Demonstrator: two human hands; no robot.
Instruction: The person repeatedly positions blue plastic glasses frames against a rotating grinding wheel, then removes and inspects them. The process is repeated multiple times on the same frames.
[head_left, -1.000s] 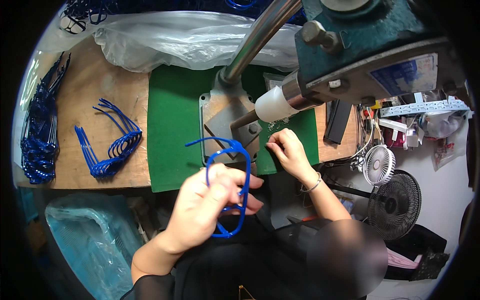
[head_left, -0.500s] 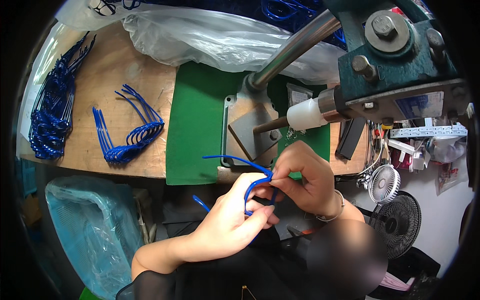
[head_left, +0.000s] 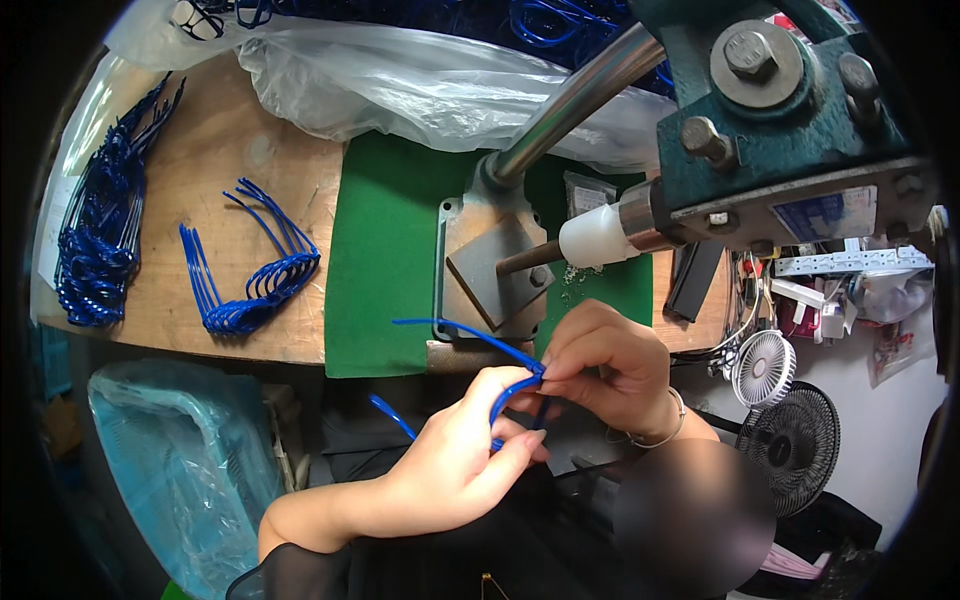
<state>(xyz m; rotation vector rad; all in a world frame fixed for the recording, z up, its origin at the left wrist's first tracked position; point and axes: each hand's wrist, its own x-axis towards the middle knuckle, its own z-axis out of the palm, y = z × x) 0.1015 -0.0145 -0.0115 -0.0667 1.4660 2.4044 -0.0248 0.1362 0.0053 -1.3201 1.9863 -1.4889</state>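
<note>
In front of the table edge, a blue eyeglass frame is held between both my hands. My left hand is closed around its rim, with the thumb and fingertips on the near side. One temple sticks out to the left above that hand, and another tip shows to its left. My right hand pinches the frame near the hinge corner with thumb and forefinger. The fingers hide part of the rims. Just beyond my hands stands a bench press with a square metal plate on its base.
A nested row of blue eyeglass frames lies on the wooden table, with a larger bundle further left. A green mat lies under the press. Plastic sheeting runs behind. A bag-lined blue basket stands lower left, fans right.
The view has shifted slightly, so the table and press sit a little further left. Both hands keep the same hold on the eyeglass frame, with only slight finger movement.
</note>
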